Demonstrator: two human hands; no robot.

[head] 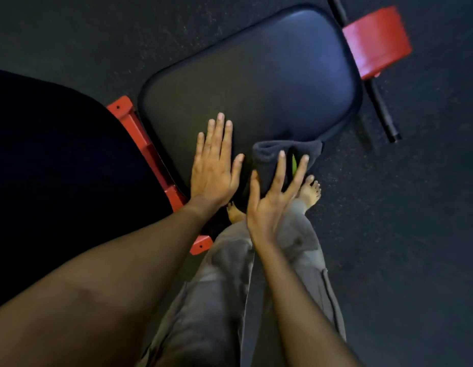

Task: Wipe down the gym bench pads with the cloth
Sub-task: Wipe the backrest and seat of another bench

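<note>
Here, the left hand lies flat, fingers straight, on the near edge of the bench pad. Just to its right, the right hand presses spread, uncurled fingers onto the dark cloth (a green patch shows) at the pad's near right corner.

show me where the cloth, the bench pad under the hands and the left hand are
cloth [267, 160], head view, on its dark folded top between the fingers
bench pad [256, 80], head view, middle of its bare surface
left hand [213, 168], head view, back of the hand
</note>
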